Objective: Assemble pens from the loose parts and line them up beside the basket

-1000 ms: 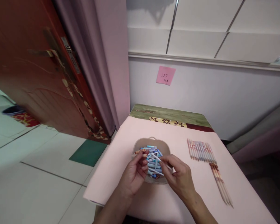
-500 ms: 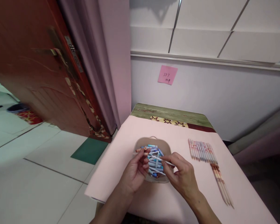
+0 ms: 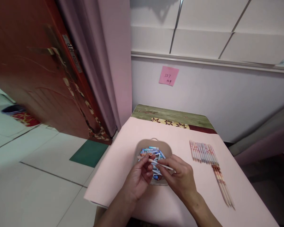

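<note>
My left hand (image 3: 139, 179) is closed around a pale pen barrel with an orange end, and an orange-brown pen cap (image 3: 146, 154) shows by its fingertips. Between the thumb and fingers of my right hand (image 3: 180, 173) is a thin white pen rod (image 3: 167, 166). Its far end meets the orange end of the barrel at my left fingertips; how deep it sits cannot be seen. Both hands are over a beige plastic basket (image 3: 168, 148), which holds many blue pen pieces (image 3: 153, 148) and white rods, partly hidden by my fingers.
To the right on the pink tabletop (image 3: 118, 173) lies a row of pens (image 3: 203, 152) with patterned barrels. Below it, several orange-topped pens (image 3: 223, 187) lie side by side. A pink note (image 3: 168, 76) is on the wall behind. The brown door (image 3: 38, 78) stands at left.
The white rod in my right hand has moved left and its end has come against the orange-ended barrel in my left hand. The view has shifted slightly.
</note>
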`<state>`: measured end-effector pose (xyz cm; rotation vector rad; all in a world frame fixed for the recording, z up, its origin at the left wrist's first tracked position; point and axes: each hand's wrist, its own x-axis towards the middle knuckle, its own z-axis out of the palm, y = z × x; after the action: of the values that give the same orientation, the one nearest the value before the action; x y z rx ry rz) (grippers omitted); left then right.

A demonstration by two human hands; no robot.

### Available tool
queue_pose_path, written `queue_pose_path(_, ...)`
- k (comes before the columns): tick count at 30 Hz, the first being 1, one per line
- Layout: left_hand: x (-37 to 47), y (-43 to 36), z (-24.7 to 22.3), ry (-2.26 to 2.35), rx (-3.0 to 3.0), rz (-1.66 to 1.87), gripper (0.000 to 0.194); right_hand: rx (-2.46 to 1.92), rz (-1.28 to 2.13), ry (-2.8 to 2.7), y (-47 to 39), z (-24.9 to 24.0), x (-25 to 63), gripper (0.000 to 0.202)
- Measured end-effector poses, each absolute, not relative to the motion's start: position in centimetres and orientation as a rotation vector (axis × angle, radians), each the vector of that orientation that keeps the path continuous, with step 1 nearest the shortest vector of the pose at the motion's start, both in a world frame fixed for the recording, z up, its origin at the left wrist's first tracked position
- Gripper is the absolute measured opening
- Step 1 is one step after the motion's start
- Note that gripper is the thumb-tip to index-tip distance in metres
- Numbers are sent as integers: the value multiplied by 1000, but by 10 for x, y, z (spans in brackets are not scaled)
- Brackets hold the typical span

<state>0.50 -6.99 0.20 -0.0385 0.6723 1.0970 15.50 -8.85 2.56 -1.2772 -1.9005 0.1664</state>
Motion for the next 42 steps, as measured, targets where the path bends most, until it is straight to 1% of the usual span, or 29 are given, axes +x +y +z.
queue_pose_path(3, 7, -72, 5, 655, -40, 1078, 8, -1256, 250, -1843, -87, 23, 149, 12)
queue_pose_path(7, 7, -73, 9, 593, -63, 1075, 10, -1183, 675, -1582, -87, 12, 142, 26)
queue_pose_path(9, 6, -73, 9, 585, -71, 1094, 9, -1166, 798, -1456, -87, 5, 140, 28)
queue_pose_path(12, 5, -72, 8, 579, -74, 1115, 8, -1186, 773, -1430, -88, -5, 137, 14)
queue_pose_path(14, 6, -73, 8, 592, -71, 1102, 11, -1207, 733, -1436, -87, -11, 134, 9)
queue_pose_path(18, 9, -74, 6, 615, -40, 1083, 18, -1188, 808, -1347, -84, -19, 125, 15)
queue_pose_path(21, 10, -74, 5, 613, -28, 1073, 16, -1159, 836, -1318, -81, -21, 123, 19)
queue_pose_path(24, 12, -75, 3, 607, -39, 1066, 14, -1157, 802, -1376, -79, -20, 123, 15)
queue_pose_path(30, 12, -73, 6, 577, -25, 1065, 20, -1220, 789, -1345, -79, -18, 129, 15)
queue_pose_path(33, 7, -69, 10, 584, -4, 1124, 11, -1254, 834, -1266, -80, -14, 142, 20)
queue_pose_path(36, 2, -66, 9, 608, -27, 1182, 1, -1240, 951, -1224, -81, -6, 155, 22)
queue_pose_path(42, 7, -67, 3, 687, -88, 1161, 9, -1212, 1082, -1169, -86, 6, 153, 23)
